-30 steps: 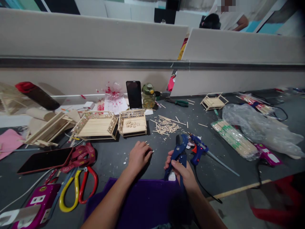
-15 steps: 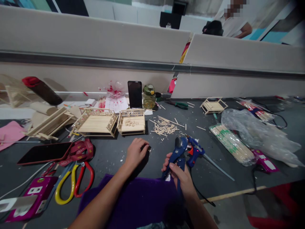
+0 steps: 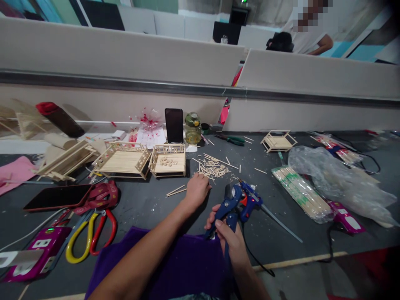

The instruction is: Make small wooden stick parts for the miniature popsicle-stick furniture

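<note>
My right hand is closed round the handles of a blue pipe cutter, its head pointing up and away. My left hand has its fingers curled down at the near edge of a pile of short wooden stick pieces. The fingertips are mostly hidden, so I cannot make out what is in them. Two thin sticks lie on the table left of that hand. Beyond them stands a small stick-built bed-like frame with small pieces on it. Just right of the cutter lies a blue glue gun.
More stick models stand left, and another far right. A packet of sticks and a plastic bag lie right. Scissors, a phone and a purple power strip lie left. A person stands beyond the partition.
My left hand has moved right and forward to the stick pile. Two sticks now show near where it was. The cutter stays in my right hand; the view has shifted slightly.
</note>
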